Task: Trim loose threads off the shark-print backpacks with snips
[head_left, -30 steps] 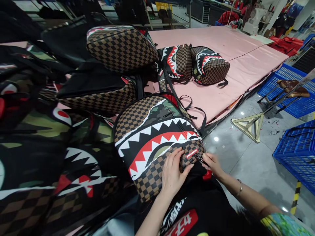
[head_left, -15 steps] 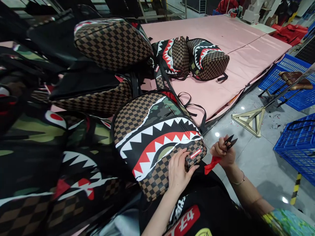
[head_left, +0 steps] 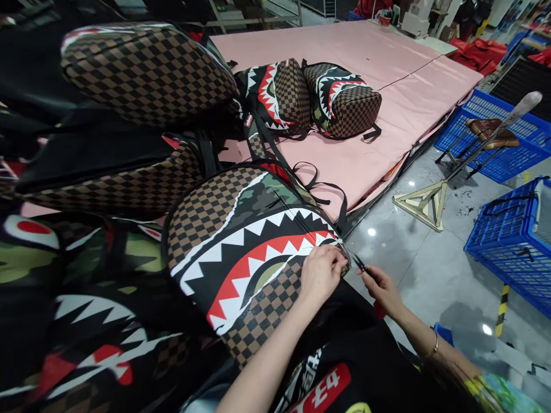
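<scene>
A checkered backpack [head_left: 267, 258] with a shark-mouth print lies tilted in front of me at the pink table's near edge. My left hand [head_left: 322, 271] is closed at its lower right corner, fingers pinched together; what they pinch is too small to make out. Black thread snips [head_left: 359, 263] are in my right hand [head_left: 381, 291], their blades pointing at that corner, close to my left fingertips. A bit of red cloth [head_left: 379, 310] hangs below my right fingers.
Several more backpacks are piled on the left, and a checkered one [head_left: 146, 74] sits behind. Two smaller bags stand on the pink table [head_left: 413, 86]. Blue crates [head_left: 512, 241] and a stand with a triangular base [head_left: 422, 203] are on the floor at right.
My right hand has brought the snips left to the backpack's corner. My left hand, spread on the bag before, has moved up and closed. The whole view has shifted.
</scene>
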{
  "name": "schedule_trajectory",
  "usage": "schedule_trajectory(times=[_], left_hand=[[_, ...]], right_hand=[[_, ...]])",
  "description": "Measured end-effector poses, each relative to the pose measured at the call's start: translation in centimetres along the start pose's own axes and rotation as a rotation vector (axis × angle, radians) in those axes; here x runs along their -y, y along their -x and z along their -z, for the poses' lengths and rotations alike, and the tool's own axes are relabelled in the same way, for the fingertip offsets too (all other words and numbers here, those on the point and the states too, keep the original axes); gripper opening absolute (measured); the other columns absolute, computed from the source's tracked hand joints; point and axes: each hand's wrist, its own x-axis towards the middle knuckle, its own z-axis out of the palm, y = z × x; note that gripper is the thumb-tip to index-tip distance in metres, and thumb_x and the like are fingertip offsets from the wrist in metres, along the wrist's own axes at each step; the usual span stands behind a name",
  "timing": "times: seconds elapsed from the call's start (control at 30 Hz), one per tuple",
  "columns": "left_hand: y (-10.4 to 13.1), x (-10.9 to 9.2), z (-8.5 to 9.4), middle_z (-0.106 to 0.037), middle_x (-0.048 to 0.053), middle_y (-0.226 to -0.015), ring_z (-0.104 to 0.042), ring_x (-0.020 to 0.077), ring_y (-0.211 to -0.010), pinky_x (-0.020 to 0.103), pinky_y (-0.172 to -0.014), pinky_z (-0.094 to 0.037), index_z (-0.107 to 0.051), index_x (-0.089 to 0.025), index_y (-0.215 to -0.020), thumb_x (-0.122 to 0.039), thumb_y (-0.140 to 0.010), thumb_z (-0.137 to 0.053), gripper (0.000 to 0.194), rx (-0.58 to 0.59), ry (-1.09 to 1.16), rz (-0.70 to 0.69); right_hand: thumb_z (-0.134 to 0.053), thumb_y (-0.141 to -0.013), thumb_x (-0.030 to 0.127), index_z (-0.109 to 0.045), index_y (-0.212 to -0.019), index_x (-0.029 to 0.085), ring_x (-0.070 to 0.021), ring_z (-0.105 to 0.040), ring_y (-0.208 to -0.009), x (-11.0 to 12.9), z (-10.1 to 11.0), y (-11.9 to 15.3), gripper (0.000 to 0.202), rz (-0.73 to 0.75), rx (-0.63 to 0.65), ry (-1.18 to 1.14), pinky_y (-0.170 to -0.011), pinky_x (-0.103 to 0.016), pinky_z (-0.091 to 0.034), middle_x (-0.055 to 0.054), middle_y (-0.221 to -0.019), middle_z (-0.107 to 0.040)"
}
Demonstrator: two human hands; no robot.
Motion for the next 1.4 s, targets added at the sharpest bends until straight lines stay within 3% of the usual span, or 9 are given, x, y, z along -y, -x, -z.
schedule_trajectory(times=[0.17, 0.5, 0.73, 0.8, 0.87, 0.93, 1.07, 1.2, 1.4], left_hand=[[-0.4, 0.9, 0.7, -0.064, 0.005, -0.092, -0.059, 0.0197, -0.086, 0.037, -0.081, -0.046, -0.058, -0.019, -0.067, -0.025, -0.077, -0.051, 0.014, -0.019, 0.233, 0.186], [0.1, 0.8, 0.2, -0.064, 0.006, -0.094, -0.058, 0.0212, -0.091, 0.041, -0.086, -0.043, -0.056, -0.019, -0.066, -0.026, -0.078, -0.049, 0.015, -0.071, 0.239, 0.178], [-0.7, 0.9, 1.0, -0.064, 0.005, -0.087, -0.059, 0.0187, -0.082, 0.036, -0.081, -0.047, -0.056, -0.019, -0.067, -0.03, -0.081, -0.046, 0.02, -0.062, 0.261, 0.129], [-1.3, 1.2, 1.6, -0.063, 0.008, -0.099, -0.058, 0.0201, -0.093, 0.038, -0.086, -0.046, -0.06, -0.018, -0.076, -0.031, -0.084, -0.042, 0.024, -0.095, 0.235, 0.057], [-1.8, 1.7, 2.1, -0.052, 0.011, -0.124, -0.048, 0.0241, -0.115, 0.043, -0.095, -0.04, -0.062, -0.018, -0.098, -0.03, -0.085, -0.041, 0.028, -0.109, 0.146, -0.052], [-2.1, 2.0, 2.3, -0.039, 0.012, -0.138, -0.034, 0.0273, -0.128, 0.048, -0.101, -0.033, -0.059, -0.019, -0.111, -0.03, -0.084, -0.043, 0.033, -0.026, 0.047, -0.147], [-2.4, 2.1, 2.0, -0.056, 0.009, -0.123, -0.039, 0.0294, -0.123, 0.051, -0.1, -0.034, -0.068, -0.021, -0.082, -0.031, -0.08, -0.051, 0.02, 0.181, -0.045, -0.186], [-2.3, 1.9, 1.7, -0.065, 0.006, -0.105, -0.054, 0.025, -0.104, 0.047, -0.091, -0.041, -0.063, -0.021, -0.065, -0.025, -0.074, -0.057, 0.012, 0.154, 0.025, -0.119], [-2.2, 2.1, 1.8, -0.066, 0.005, -0.102, -0.055, 0.0239, -0.101, 0.046, -0.091, -0.039, -0.063, -0.021, -0.062, -0.026, -0.073, -0.055, 0.015, 0.133, 0.114, -0.066]], right_hand=[[-0.038, -0.089, 0.039, -0.059, -0.076, 0.018, -0.0116, -0.048, -0.059, 0.8, -0.4, 0.2, 0.032, 0.122, 0.06, 0.333, -0.059, -0.024, -0.035, 0.0, -0.065, -0.055], [-0.039, -0.088, 0.033, -0.058, -0.081, 0.018, -0.0126, -0.052, -0.058, 1.2, -1.4, -0.4, 0.025, 0.209, 0.064, 0.69, -0.056, -0.023, -0.032, -0.002, -0.067, -0.061], [-0.039, -0.086, 0.035, -0.054, -0.07, 0.019, -0.0113, -0.046, -0.059, 0.5, -1.5, -0.7, 0.028, 0.159, 0.093, 0.414, -0.057, -0.022, -0.033, 0.001, -0.063, -0.052], [-0.04, -0.086, 0.038, -0.052, -0.067, 0.018, -0.0107, -0.042, -0.058, 0.5, -1.2, -0.6, 0.031, 0.096, 0.077, 0.291, -0.056, -0.022, -0.032, 0.002, -0.06, -0.047], [-0.041, -0.085, 0.042, -0.053, -0.067, 0.017, -0.0105, -0.04, -0.057, 0.4, -0.8, -0.4, 0.033, 0.021, 0.065, 0.206, -0.054, -0.022, -0.031, 0.003, -0.058, -0.043], [-0.041, -0.084, 0.045, -0.056, -0.07, 0.017, -0.0104, -0.037, -0.055, 0.6, -0.4, -0.1, 0.035, -0.037, 0.083, 0.166, -0.051, -0.022, -0.028, 0.004, -0.056, -0.04], [-0.041, -0.085, 0.043, -0.056, -0.068, 0.016, -0.0098, -0.035, -0.054, 1.5, 0.0, 0.3, 0.035, -0.06, 0.131, 0.258, -0.051, -0.022, -0.025, 0.004, -0.055, -0.035], [-0.041, -0.085, 0.038, -0.049, -0.061, 0.018, -0.0098, -0.038, -0.055, 2.6, -0.4, 0.1, 0.032, -0.03, 0.124, 0.398, -0.052, -0.022, -0.027, 0.004, -0.055, -0.041], [-0.04, -0.087, 0.034, -0.053, -0.069, 0.019, -0.0118, -0.046, -0.055, 2.7, -1.8, -0.6, 0.027, 0.045, 0.1, 0.602, -0.052, -0.022, -0.027, 0.001, -0.06, -0.054]])
